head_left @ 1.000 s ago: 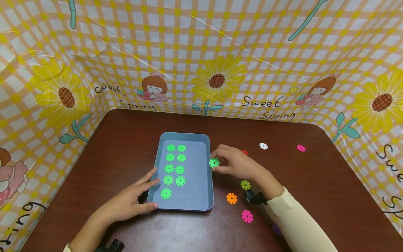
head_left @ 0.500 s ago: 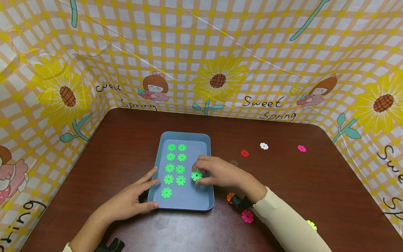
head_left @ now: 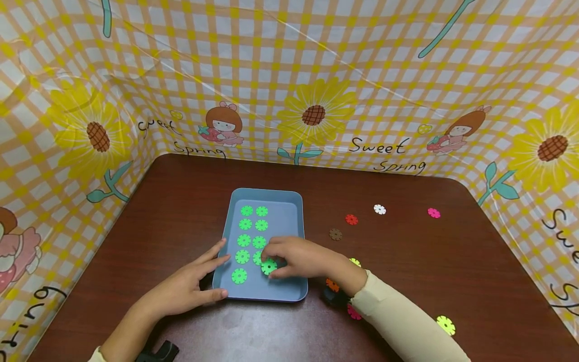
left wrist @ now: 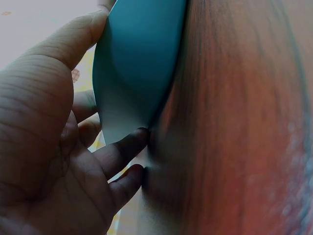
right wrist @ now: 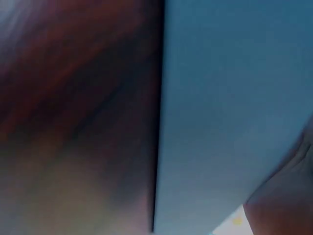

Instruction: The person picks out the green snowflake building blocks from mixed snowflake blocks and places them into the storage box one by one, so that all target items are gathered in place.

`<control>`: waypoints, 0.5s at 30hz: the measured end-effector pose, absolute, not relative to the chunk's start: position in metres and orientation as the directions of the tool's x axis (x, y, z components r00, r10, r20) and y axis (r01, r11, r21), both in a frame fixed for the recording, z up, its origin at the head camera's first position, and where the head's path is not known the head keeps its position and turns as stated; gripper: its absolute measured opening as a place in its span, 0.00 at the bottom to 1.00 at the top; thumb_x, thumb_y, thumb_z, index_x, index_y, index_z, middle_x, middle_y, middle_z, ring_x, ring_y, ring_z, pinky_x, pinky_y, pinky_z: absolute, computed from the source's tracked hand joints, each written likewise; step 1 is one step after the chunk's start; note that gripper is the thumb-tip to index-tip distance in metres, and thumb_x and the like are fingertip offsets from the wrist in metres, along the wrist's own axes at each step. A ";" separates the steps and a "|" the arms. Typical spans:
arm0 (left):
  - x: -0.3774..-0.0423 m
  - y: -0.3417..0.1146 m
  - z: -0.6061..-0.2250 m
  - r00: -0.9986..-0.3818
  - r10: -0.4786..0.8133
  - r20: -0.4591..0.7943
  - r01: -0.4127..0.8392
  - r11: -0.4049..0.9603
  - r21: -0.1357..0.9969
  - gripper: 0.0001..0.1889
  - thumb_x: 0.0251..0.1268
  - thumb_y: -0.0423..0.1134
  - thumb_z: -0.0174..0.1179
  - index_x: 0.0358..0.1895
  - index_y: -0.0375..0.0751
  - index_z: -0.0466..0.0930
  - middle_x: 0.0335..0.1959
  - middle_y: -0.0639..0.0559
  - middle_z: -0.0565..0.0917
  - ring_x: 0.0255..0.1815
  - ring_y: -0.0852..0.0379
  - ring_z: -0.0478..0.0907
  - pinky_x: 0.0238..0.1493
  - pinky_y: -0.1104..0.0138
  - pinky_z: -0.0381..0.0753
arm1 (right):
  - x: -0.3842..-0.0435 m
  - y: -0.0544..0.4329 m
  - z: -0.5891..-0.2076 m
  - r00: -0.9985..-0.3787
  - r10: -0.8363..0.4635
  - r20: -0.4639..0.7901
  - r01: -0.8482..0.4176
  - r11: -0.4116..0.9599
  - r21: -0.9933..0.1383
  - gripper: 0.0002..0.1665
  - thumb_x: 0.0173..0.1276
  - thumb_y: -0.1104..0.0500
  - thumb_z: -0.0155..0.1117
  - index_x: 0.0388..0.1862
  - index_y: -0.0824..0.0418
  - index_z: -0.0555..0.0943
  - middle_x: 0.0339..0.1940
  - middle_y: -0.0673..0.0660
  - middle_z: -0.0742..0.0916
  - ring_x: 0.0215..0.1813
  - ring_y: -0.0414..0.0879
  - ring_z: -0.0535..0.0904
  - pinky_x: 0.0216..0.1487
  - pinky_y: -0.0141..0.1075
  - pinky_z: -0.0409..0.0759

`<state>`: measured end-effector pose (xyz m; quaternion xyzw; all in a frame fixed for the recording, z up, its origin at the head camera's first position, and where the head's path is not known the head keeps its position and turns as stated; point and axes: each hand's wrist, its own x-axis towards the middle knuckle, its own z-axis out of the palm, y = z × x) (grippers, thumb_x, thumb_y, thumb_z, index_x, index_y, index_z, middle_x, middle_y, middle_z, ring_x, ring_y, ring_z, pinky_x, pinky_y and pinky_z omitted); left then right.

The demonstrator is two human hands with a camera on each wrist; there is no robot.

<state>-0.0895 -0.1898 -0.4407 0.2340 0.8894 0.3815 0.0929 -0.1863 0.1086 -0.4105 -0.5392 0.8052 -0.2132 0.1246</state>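
Note:
A blue rectangular tray (head_left: 289, 226) lies on the table with two columns of green notched plastic discs (head_left: 244, 240) inside. My right hand (head_left: 298, 257) reaches over its right rim and pinches another green notched disc (head_left: 269, 267) between thumb and fingers. That disc overlaps the lowest one in the second column, beside the last disc of the left column. With fingers spread, my left hand (head_left: 190, 284) rests against the tray's left rim, thumb near the front corner. In the left wrist view its fingertips touch the tray's outer wall (left wrist: 142, 54). The right wrist view shows mostly tray wall (right wrist: 230, 98).
Loose notched discs lie right of the tray: brown (head_left: 335, 234), red (head_left: 351, 219), white (head_left: 379, 209), pink (head_left: 433, 213) and yellow (head_left: 445, 325). An orange disc (head_left: 332, 285) and another pink disc (head_left: 354, 311) are partly under the right forearm. A checked cloth (head_left: 253, 65) walls the table's back and sides.
My right hand has carried the green disc from the tray's right rim leftward and toward the front, over the tray's inside. The left hand has stayed in place.

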 end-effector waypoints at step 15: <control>-0.091 -0.190 -0.441 -0.872 0.489 0.002 0.337 0.597 0.728 0.41 0.65 0.60 0.63 0.76 0.44 0.63 0.82 0.56 0.46 0.78 0.47 0.52 0.65 0.43 0.66 | -0.179 0.089 -0.417 -0.338 -0.938 -0.081 -0.845 0.341 -0.412 0.16 0.66 0.48 0.71 0.49 0.51 0.82 0.39 0.44 0.79 0.39 0.36 0.72 0.43 0.29 0.73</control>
